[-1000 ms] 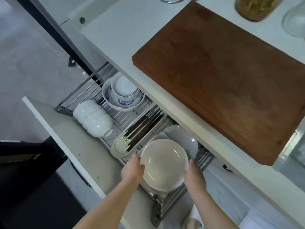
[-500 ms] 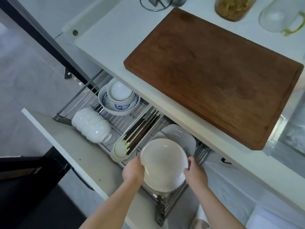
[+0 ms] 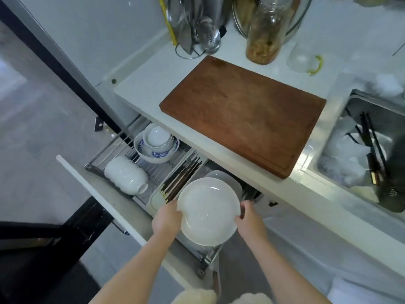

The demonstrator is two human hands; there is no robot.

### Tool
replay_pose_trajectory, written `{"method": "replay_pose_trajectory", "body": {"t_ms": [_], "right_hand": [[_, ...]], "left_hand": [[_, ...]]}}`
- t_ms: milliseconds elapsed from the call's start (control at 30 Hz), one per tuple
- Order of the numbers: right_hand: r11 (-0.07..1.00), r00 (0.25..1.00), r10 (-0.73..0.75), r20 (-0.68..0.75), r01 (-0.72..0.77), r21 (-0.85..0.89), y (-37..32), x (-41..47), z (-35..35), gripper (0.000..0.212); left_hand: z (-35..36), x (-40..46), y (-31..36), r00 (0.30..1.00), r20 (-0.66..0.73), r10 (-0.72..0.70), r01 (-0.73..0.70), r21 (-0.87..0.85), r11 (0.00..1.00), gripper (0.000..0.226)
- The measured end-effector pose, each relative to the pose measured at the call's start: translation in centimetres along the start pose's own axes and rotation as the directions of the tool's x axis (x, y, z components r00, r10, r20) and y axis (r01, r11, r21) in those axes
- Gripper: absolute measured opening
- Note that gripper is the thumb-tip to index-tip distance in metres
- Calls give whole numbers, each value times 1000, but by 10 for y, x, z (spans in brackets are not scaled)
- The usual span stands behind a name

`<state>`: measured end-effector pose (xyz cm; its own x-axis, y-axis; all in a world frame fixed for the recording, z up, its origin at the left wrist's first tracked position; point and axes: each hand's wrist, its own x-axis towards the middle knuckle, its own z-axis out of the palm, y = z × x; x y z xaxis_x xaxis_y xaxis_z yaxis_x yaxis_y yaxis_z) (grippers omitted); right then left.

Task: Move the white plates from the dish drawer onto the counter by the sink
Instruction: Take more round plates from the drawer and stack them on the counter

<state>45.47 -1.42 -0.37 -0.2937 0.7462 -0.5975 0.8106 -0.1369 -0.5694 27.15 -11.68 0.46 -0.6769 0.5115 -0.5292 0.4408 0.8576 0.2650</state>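
Observation:
A round white plate is held over the open dish drawer, its face turned up toward me. My left hand grips its left rim and my right hand grips its right rim. Behind it another white plate stands in the wire rack, mostly hidden. The white counter runs above the drawer, with the steel sink at the right.
A brown wooden cutting board covers much of the counter. A glass jar and a utensil holder stand behind it. In the drawer are stacked white bowls, blue-patterned bowls and a chopstick tray. The sink holds dishes.
The view has tilted up, so the sink and the back of the counter now show. Both hands keep their hold on the plate, which sits slightly higher over the rack.

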Motion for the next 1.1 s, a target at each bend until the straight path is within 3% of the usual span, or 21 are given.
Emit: {"method": "replay_pose_trajectory", "body": {"t_ms": [233, 400, 600, 767, 967, 1100], "right_hand": [[985, 993, -98, -67, 107, 134, 22, -55, -58, 24], [957, 974, -119, -192, 164, 241, 51, -92, -106, 24], [938, 928, -98, -360, 207, 277, 95, -128, -178, 23], [913, 883, 10, -470, 184, 364, 140, -148, -238, 28], [785, 830, 183, -527, 199, 587, 204, -168, -301, 33], [724, 755, 321, -572, 195, 662, 248, -175, -334, 22]], "left_hand": [[-10, -75, 34, 995, -89, 46, -62, -190, 980, 28], [-12, -127, 73, 979, -148, 140, -184, -350, 918, 38], [1, -178, 146, 930, -181, 320, -363, -314, 877, 31], [23, -209, 215, 871, -155, 466, -491, -271, 828, 25], [58, -241, 304, 793, -37, 608, -591, -293, 752, 7], [91, -246, 365, 740, 47, 671, -619, -342, 707, 15]]}}
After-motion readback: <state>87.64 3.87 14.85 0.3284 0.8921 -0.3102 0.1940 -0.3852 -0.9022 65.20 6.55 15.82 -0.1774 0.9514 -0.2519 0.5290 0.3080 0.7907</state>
